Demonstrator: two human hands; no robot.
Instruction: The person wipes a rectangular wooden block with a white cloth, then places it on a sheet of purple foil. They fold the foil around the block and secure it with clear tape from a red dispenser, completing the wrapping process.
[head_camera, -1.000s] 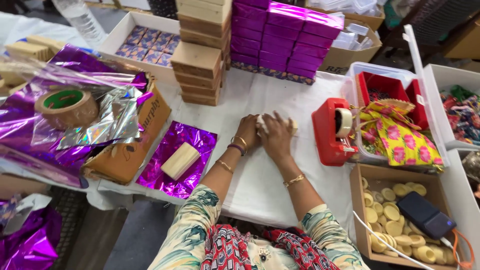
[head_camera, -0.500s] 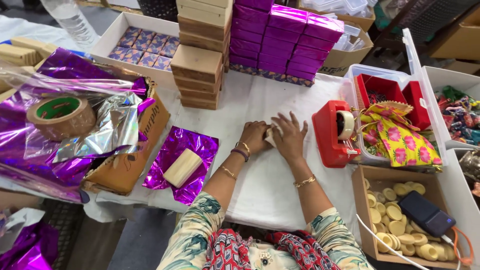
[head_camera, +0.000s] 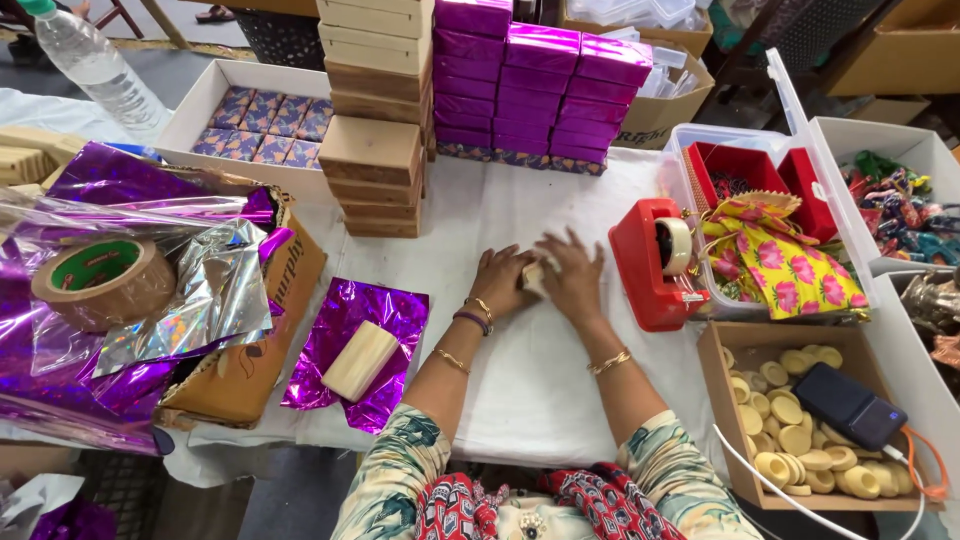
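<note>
White-clothed table (head_camera: 560, 390), purple foil sheet (head_camera: 385, 320), red tape dispenser (head_camera: 655, 265), stacked boxes (head_camera: 372, 170)
</note>
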